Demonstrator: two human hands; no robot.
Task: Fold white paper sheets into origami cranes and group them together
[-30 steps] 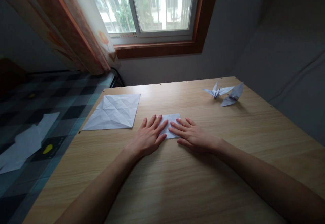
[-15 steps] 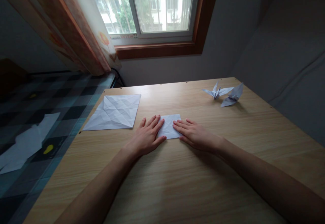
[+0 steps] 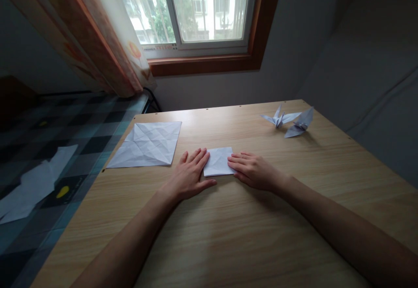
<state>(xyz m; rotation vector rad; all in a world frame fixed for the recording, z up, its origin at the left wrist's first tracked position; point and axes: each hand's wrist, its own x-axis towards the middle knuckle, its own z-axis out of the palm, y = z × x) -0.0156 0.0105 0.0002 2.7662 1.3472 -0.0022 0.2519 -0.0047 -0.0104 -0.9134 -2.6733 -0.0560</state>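
Note:
A small folded white paper [image 3: 218, 162] lies flat on the wooden table [image 3: 228, 227], between my two hands. My left hand [image 3: 188, 175] rests palm down at the paper's left edge, fingers stretched out and touching it. On the paper's right edge, the fingertips of my right hand [image 3: 253, 171] lie flat and extended. Neither hand holds anything.
A creased white square sheet [image 3: 146, 144] lies at the table's left side. Two folded paper cranes [image 3: 290, 120] sit at the far right. A checked surface with a white sheet [image 3: 31, 183] is beyond the left edge. Window and curtain stand behind.
Both hands have slid apart off the middle of the folded paper toward its left and right edges, leaving more of it uncovered.

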